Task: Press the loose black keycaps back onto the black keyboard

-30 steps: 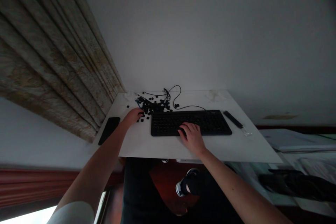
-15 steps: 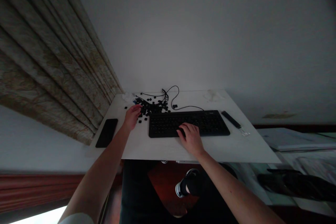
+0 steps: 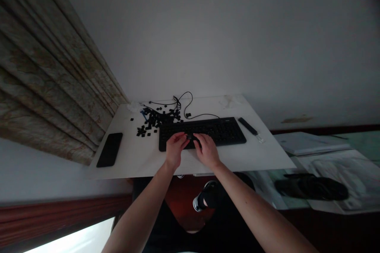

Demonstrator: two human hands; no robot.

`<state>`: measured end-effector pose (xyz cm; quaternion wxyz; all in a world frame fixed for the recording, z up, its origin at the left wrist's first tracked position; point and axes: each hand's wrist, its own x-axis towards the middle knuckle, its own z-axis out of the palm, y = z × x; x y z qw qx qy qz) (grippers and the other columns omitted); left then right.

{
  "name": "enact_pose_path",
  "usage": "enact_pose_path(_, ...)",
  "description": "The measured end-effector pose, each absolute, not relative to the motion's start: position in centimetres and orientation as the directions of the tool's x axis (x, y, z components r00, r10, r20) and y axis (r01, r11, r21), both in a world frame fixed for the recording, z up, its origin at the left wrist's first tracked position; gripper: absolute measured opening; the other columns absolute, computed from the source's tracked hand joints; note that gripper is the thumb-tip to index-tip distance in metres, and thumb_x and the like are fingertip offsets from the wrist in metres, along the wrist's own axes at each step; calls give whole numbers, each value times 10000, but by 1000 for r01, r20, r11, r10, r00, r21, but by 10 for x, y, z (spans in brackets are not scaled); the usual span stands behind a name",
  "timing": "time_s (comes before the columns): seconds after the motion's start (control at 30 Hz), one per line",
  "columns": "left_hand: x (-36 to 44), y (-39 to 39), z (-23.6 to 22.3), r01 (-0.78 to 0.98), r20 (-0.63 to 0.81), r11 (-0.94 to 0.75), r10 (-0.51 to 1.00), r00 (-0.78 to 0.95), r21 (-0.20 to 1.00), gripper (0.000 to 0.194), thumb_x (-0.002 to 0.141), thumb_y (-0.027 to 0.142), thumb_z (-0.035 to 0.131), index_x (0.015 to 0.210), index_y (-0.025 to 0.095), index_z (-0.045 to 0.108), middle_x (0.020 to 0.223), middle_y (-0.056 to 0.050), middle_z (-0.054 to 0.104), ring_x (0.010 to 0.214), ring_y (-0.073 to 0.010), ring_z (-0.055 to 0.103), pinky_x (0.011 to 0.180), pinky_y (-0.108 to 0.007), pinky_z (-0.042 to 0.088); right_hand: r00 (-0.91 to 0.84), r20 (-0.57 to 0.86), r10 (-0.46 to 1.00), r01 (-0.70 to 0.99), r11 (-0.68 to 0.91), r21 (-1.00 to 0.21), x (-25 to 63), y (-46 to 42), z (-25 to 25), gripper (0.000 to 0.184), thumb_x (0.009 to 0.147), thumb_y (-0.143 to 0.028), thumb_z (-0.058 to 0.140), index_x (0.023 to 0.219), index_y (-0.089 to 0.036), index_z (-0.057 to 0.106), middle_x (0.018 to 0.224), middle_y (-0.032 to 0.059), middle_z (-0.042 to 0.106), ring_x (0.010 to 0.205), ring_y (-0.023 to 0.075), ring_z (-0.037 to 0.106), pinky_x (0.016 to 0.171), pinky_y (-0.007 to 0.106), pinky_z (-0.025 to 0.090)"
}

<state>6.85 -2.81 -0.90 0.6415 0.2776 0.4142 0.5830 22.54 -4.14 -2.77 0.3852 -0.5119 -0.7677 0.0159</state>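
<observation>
A black keyboard (image 3: pixel 225 132) lies on the white table. My left hand (image 3: pixel 175 148) is over its near left part, thumb and fingertips pinched on a small dark piece that looks like a keycap (image 3: pixel 189 137). Beside it, my right hand (image 3: pixel 207 150) rests on the keyboard with bent fingers, thumb and index finger a little apart, their tips close to that piece. The fingertips partly hide the keys there. Behind and left of the keyboard is a loose heap of black keycaps (image 3: pixel 160 118), with a small blue tool-like piece (image 3: pixel 143 115) at its left side.
A black phone (image 3: pixel 109 150) lies at the table's left side. Right of the keyboard is a dark-handled tool (image 3: pixel 248 126) with a pale wire-like end. The keyboard cable (image 3: pixel 185 108) loops behind. A curtain (image 3: pixel 59 59) hangs at left; papers (image 3: pixel 308 144) lie at right.
My left hand has moved right from the keycap heap to the keyboard, beside my right hand. My right hand stays on the keyboard. The view has shifted slightly.
</observation>
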Motion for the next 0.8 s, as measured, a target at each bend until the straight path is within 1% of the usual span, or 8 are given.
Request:
enact_pose_path(0.17, 82, -32, -8, -452, -199, 179, 980, 2, 874, 225, 727, 294, 822, 871, 182, 689, 868, -38, 710, 847, -160, 701, 946, -387, 552, -187, 563, 805, 741, 492, -458, 227, -42, -28, 378, 990, -264, 443, 1354, -241, 544, 1136, 113, 667, 1043, 259, 632, 899, 421, 539)
enact_pose_path(0.33, 79, -33, -1, -352, -148, 136, 989, -6, 926, 241, 766, 360, 785, 914, 185, 712, 909, -59, 717, 844, -170, 698, 884, -366, 569, -179, 569, 803, 730, 496, -471, 228, -43, -28, 328, 994, -261, 456, 1295, -229, 582, 1115, 110, 669, 1019, 239, 649, 873, 377, 555)
enact_pose_path(0.4, 68, -31, 0, -243, -95, 75, 993, -70, 967, 241, 831, 389, 709, 971, 193, 712, 949, -72, 718, 865, -185, 698, 848, -359, 571, -162, 568, 807, 733, 483, -478, 228, -43, -28, 310, 996, -268, 460, 1273, -229, 592, 1112, 109, 671, 1010, 236, 654, 865, 371, 556)
enact_pose_path(0.47, 49, -28, -1, -46, 13, -21, 985, -172, 999, 226, 887, 381, 626, 995, 200, 709, 964, -74, 713, 885, -196, 688, 828, -351, 560, -146, 564, 813, 738, 469, -485, 228, -43, -28, 301, 999, -277, 460, 1263, -232, 597, 1100, 106, 673, 988, 233, 660, 853, 369, 557)
enact_pose_path(0.53, 25, -24, -4, 213, 167, -114, 953, -253, 970, 186, 903, 325, 587, 982, 207, 707, 977, -64, 706, 921, -196, 668, 855, -338, 534, -143, 559, 817, 742, 462, -486, 227, -43, -27, 301, 999, -286, 464, 1262, -237, 600, 1096, 104, 674, 977, 230, 663, 843, 367, 559)
enact_pose_path(0.6, 1, -21, -9, 412, 273, -153, 929, -250, 898, 171, 905, 278, 558, 957, 208, 704, 981, -59, 695, 921, -191, 651, 837, -321, 519, -142, 558, 818, 745, 459, -484, 227, -43, -27, 300, 995, -291, 471, 1260, -240, 604, 1098, 102, 674, 977, 229, 665, 833, 360, 561)
enact_pose_path(0.67, -19, -18, -15, 508, 306, -158, 926, -223, 847, 176, 903, 250, 534, 953, 206, 697, 984, -55, 686, 913, -184, 644, 803, -302, 513, -133, 558, 819, 742, 456, -491, 227, -43, -27, 297, 991, -298, 478, 1251, -237, 609, 1100, 103, 674, 962, 226, 668, 821, 351, 563)
enact_pose_path(0.8, -34, -15, -25, 514, 274, -111, 928, -253, 850, 189, 905, 249, 513, 970, 207, 685, 978, -47, 680, 893, -179, 638, 794, -294, 506, -73, 535, 841, 721, 415, -554, 226, -43, -27, 281, 977, -327, 496, 1197, -228, 640, 1042, 99, 684, 820, 203, 666, 746, 334, 564)
